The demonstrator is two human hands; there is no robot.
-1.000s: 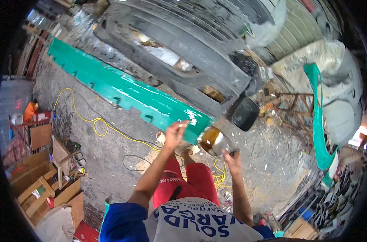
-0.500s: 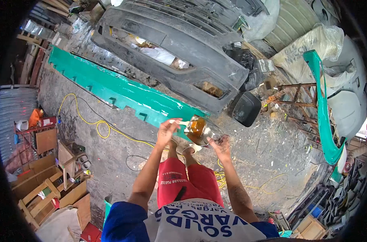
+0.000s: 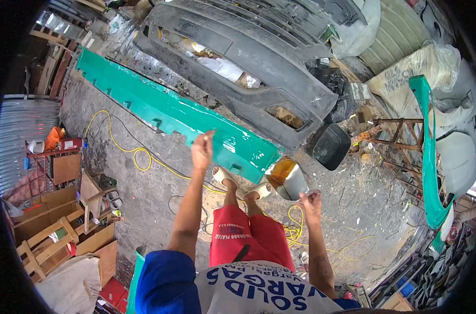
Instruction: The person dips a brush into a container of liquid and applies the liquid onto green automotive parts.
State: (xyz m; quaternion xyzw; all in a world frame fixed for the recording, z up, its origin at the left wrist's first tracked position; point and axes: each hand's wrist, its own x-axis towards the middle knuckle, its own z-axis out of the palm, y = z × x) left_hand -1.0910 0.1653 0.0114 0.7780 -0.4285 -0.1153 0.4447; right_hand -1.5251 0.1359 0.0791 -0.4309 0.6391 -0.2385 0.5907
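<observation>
A long green panel (image 3: pixel 170 107) with tabs along its near edge lies diagonally, with wet-looking glossy streaks on it. Over its near edge, my left hand (image 3: pixel 202 150) is closed, its fingertips pinched on a small pale thing too unclear to name. My right hand (image 3: pixel 311 205) grips the rim of an open container (image 3: pixel 296 184) with amber liquid inside, held beside the panel's right end.
Large grey bumpers (image 3: pixel 238 68) lie beyond the panel. A black bin (image 3: pixel 331 146) is right of them. Another green part (image 3: pixel 430 178) rests on a rusty frame at the right. A yellow cord (image 3: pixel 124 148) and wooden crates (image 3: pixel 52 240) are at the left.
My left hand dipped a pale-handled tool into the container, then moved left and up over the panel. My right hand and the container have shifted slightly right.
</observation>
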